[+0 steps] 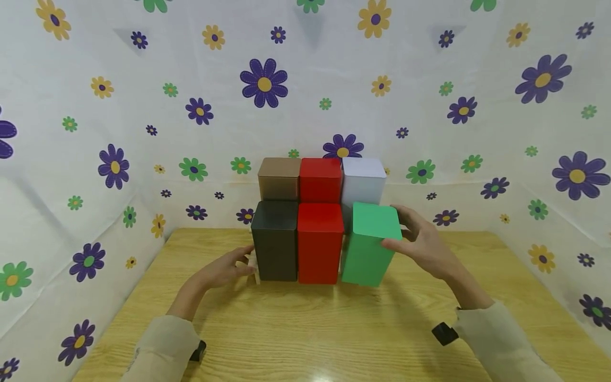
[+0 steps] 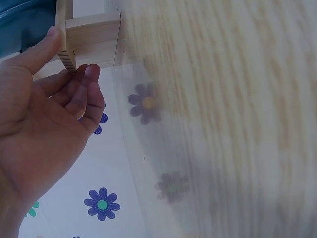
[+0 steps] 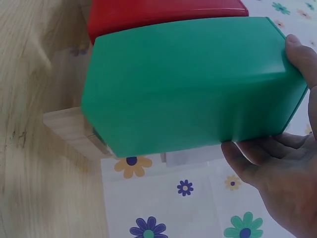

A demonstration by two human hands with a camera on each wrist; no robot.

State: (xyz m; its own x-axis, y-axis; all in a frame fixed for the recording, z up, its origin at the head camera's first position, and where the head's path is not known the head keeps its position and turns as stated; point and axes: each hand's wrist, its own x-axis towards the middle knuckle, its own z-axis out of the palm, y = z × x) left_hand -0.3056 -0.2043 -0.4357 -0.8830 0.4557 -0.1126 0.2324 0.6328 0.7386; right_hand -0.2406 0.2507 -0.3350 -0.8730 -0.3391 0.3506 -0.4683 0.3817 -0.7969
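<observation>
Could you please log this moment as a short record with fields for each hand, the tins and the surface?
right hand: right hand holds the green tin near its top, tin tilted at the right end of the front row
left hand: left hand touches a pale wooden rack beside the black tin
front row: black tin, red tin, green tin
back row: brown tin, second red tin, white tin
surface: wooden table
</observation>
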